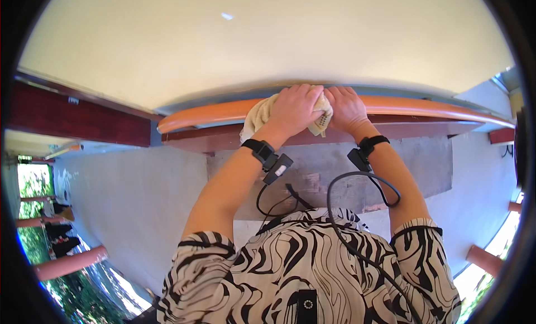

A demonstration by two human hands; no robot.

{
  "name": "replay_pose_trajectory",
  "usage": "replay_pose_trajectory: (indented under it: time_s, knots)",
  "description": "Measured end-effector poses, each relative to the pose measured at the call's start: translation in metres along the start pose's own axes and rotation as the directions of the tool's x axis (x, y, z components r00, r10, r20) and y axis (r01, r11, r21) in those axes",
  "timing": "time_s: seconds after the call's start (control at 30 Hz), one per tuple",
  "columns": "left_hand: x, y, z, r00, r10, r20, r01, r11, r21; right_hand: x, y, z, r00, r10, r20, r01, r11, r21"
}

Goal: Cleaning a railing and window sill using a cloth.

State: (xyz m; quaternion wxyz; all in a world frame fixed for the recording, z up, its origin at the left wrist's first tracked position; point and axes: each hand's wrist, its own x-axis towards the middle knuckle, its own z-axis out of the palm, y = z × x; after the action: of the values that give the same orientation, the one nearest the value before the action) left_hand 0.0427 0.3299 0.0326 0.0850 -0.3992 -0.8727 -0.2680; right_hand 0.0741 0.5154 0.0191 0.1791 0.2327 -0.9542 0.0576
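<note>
An orange rail runs across in front of me, along the foot of the pale yellow wall. My left hand is closed on a beige towelling cloth, which drapes over the rail and hangs down on its near side. Close against it on the right, my right hand rests over the rail, by the cloth's edge. Its fingertips are hidden behind the rail, so I cannot tell whether they hold anything. Each wrist bears a black strap with a small black device, and cables run from these.
Below the rail is a dark red bench or ledge. A worn grey mat or board lies on the grey floor. A dark red beam stands at the left, with reddish posts near both sides. A black cable loops before my right arm.
</note>
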Motion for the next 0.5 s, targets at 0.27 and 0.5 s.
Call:
replay_pose_trajectory:
  time_s: [0.27, 0.5]
  knots:
    - [-0.041, -0.057, -0.052, 0.981, -0.010, 0.194, -0.010, 0.995, 0.102, -0.007, 0.002, -0.014, 0.990, 0.062, 0.123, -0.067, 0.997, 0.038]
    - [-0.028, -0.041, -0.029, 0.948, -0.133, 0.288, 0.042, 0.952, 0.302, -0.062, -0.027, -0.041, 0.927, 0.139, -0.348, -0.057, 0.970, 0.236]
